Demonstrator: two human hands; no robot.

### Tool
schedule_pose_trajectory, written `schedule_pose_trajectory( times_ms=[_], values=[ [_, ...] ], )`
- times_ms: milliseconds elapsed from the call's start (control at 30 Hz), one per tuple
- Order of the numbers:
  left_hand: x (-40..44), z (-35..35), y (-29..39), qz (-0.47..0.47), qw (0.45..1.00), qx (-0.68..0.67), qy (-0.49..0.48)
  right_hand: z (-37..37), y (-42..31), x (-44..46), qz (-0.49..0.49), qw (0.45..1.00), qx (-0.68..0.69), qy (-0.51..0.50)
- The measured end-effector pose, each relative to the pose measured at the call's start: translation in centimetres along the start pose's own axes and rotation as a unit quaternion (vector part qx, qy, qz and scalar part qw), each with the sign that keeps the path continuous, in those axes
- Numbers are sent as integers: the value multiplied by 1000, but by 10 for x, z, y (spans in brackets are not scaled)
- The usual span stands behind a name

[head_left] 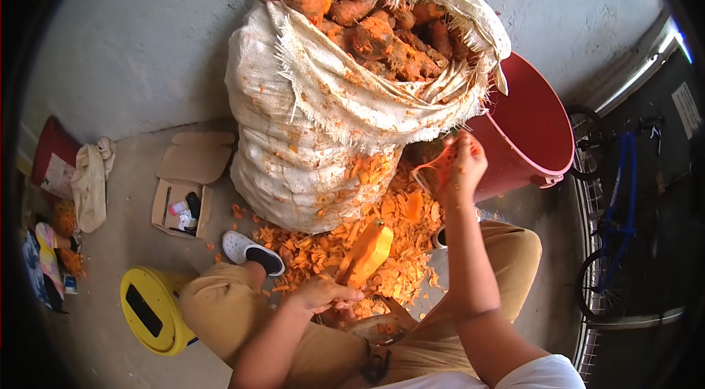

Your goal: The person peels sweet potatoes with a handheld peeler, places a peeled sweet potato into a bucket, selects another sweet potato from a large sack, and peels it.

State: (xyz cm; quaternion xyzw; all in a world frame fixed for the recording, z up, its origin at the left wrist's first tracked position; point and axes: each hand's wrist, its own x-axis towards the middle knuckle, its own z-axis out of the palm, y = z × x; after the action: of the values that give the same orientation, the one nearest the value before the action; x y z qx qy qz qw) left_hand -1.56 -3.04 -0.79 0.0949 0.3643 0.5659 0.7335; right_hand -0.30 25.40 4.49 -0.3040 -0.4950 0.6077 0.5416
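Observation:
My left hand [323, 295] is closed around the lower end of a large peeled orange root, carrot-like [367, 253], tilted up and to the right. Its skin is off over most of the visible surface. My right hand [468, 161] is raised beside the sack, fingers closed on a peeler [439, 166] with an orange handle, held apart from the root. Below both hands a heap of orange peelings [404, 271] covers the floor between my legs. A white woven sack [294, 132] stands in front, its open top full of unpeeled roots [374, 37].
A dark red tub [540, 117] stands behind my right hand. To the left are an open cardboard box [163, 198] with small items and a yellow bucket [158, 312] with a phone-like black slab on its lid. A blue bicycle [620, 213] leans at the right.

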Motion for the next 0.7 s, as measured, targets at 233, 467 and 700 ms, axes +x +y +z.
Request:
schedule_pose_trajectory(
  times_ms=[233, 467, 700],
  values=[
    [19, -8, -3, -23, 995, -92, 20, 8, -32, -83, 37, 973, -57, -221],
    [17, -3, -6, 4, 993, -1, 116, 16, -5, -63, 70, 990, -73, -104],
    [17, 4, -1, 52, 985, 82, 144, 2, -22, -35, 12, 993, -95, -67]
  ],
)
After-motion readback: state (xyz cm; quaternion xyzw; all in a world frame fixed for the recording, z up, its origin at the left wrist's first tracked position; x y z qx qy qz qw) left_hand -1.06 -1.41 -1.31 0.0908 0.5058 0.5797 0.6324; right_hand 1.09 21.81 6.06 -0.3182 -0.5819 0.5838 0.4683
